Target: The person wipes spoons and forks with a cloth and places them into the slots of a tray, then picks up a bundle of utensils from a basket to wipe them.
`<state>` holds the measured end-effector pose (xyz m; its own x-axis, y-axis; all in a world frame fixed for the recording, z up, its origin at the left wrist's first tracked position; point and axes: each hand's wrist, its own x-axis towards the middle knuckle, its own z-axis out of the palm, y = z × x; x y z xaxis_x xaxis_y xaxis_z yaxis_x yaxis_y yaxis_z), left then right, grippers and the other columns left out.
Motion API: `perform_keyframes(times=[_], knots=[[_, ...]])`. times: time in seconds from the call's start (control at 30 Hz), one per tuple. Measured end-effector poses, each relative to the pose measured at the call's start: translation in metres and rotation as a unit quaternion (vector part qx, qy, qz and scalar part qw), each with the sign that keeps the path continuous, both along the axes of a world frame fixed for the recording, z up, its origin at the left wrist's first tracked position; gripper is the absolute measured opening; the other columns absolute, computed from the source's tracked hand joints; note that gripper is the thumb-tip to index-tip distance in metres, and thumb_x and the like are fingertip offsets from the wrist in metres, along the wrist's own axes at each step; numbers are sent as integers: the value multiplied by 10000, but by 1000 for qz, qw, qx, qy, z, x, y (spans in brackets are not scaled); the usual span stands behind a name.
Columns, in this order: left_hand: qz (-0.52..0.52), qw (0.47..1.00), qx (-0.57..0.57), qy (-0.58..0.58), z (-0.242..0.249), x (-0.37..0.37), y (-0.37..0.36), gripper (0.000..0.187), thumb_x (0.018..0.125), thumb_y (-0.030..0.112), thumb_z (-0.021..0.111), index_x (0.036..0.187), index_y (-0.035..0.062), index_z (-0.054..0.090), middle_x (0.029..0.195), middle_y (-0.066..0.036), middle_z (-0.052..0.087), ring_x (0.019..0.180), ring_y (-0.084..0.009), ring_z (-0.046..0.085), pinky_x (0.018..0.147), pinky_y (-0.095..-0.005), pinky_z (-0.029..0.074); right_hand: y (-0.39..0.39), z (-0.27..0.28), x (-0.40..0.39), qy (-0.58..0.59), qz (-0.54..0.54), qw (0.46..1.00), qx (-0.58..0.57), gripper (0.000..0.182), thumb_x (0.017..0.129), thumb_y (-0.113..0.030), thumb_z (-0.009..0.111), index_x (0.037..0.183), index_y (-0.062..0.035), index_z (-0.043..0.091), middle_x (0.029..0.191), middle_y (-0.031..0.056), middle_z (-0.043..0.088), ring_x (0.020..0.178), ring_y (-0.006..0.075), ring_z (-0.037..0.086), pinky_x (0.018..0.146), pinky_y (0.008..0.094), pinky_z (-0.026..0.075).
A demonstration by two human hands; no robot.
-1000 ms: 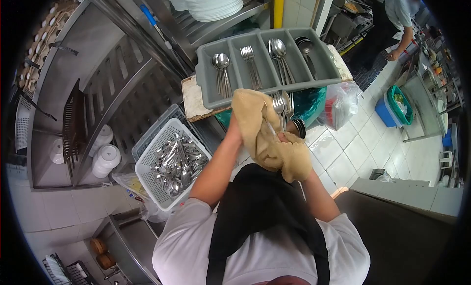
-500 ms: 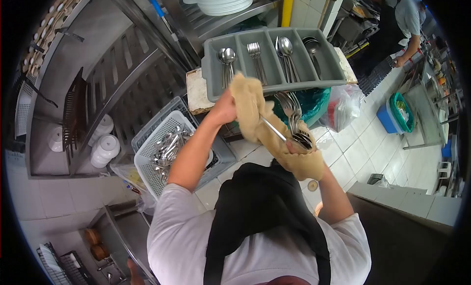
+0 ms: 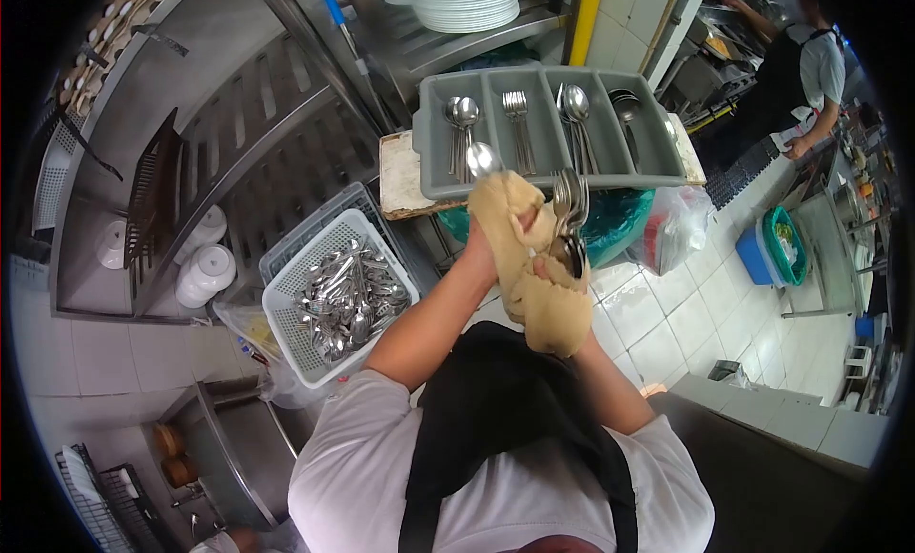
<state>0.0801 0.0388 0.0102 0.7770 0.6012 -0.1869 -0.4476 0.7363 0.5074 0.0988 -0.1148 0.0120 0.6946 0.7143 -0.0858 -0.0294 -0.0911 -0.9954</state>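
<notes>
A tan cloth [image 3: 548, 320] is draped over both of my hands. My left hand [image 3: 482, 243], mostly covered, is closed around a spoon [image 3: 483, 160] through the cloth; the spoon's bowl sticks out above, just in front of the cutlery tray. My right hand [image 3: 550, 267] is closed on a bunch of forks [image 3: 569, 196] and spoons, tines upward, with cloth around its palm. The two hands are close together. The grey cutlery tray [image 3: 448, 186] has sections with spoons [image 3: 466, 115], forks [image 3: 516, 110], more spoons [image 3: 576, 105] and dark-looking ladles or large spoons [image 3: 624, 110].
To the left, a white perforated basket [image 3: 286, 339] holds a jumble of cutlery [image 3: 353, 301]. Stacked plates [image 3: 465, 5] stand on a rack behind, and white bowls [image 3: 206, 272] on the left shelf. A co-worker [image 3: 810, 67] is at far right, beyond a blue bin [image 3: 753, 256].
My hands have drawn closer together, and the left has turned so the spoon's bowl now shows above the cloth. The bunch of cutlery has shifted slightly left. The co-worker's arm has moved.
</notes>
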Motion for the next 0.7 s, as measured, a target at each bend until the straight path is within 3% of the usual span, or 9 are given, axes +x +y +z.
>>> perform_keyframes(times=[0.07,0.17,0.27,0.3,0.33,0.37,0.4,0.47,0.7], knots=[[-37,995,65,-66,-6,-2,11,168,922,228,462,986,88,530,881,-56,570,797,-195,591,676,-347,503,4,-48,-7,118,-47,988,85,392,900,-230,525,1250,-72,445,1104,101,552,946,222,566,807,352,472],[-24,988,126,84,14,-14,-21,137,905,185,524,1013,101,521,927,-47,569,824,-175,587,709,-317,502,3,-53,16,-271,23,962,17,352,903,-166,562,1214,-55,439,1069,86,565,893,166,572,760,296,495],[35,994,77,69,-5,-17,-40,104,899,168,526,975,99,527,892,-38,568,795,-164,582,682,-312,497,10,-17,23,-368,16,930,-10,313,862,-221,645,1089,-48,518,989,60,604,847,133,578,723,277,493],[-16,997,-42,65,5,-21,-28,108,902,195,521,952,99,528,875,-28,558,770,-164,573,660,-313,493,12,-5,14,-150,-4,988,39,295,868,-233,637,1071,-45,534,963,52,612,837,131,580,720,277,491],[-17,998,14,51,4,-24,-18,126,904,217,518,944,98,530,867,-31,557,764,-168,572,658,-319,493,12,8,9,74,-23,993,87,281,875,-245,630,1053,-43,549,937,44,619,828,128,581,717,277,490],[-15,997,71,36,-1,-27,-6,147,906,239,514,935,96,533,859,-33,555,757,-172,570,656,-326,493,9,22,5,113,-26,988,101,275,859,-258,654,1002,-36,574,864,26,624,799,121,578,703,277,484],[-10,991,132,21,0,-28,5,169,908,260,511,927,94,535,851,-35,554,751,-176,568,654,-332,494,8,22,5,129,-32,986,104,279,852,-243,663,1013,-37,567,873,27,623,800,121,577,704,276,484],[10,1000,-20,10,4,-28,20,210,927,289,462,933,91,535,877,-71,573,782,-221,584,692,-388,502,5,20,0,170,-43,979,108,294,839,-215,680,1036,-38,552,891,31,620,801,121,576,705,272,484],[-94,992,-79,18,12,-26,-6,218,922,264,471,978,66,543,920,-84,586,807,-229,589,713,-376,501,8,-3,-9,2,-43,993,110,345,827,-118,680,1115,-38,508,968,44,617,837,129,587,724,270,492]])
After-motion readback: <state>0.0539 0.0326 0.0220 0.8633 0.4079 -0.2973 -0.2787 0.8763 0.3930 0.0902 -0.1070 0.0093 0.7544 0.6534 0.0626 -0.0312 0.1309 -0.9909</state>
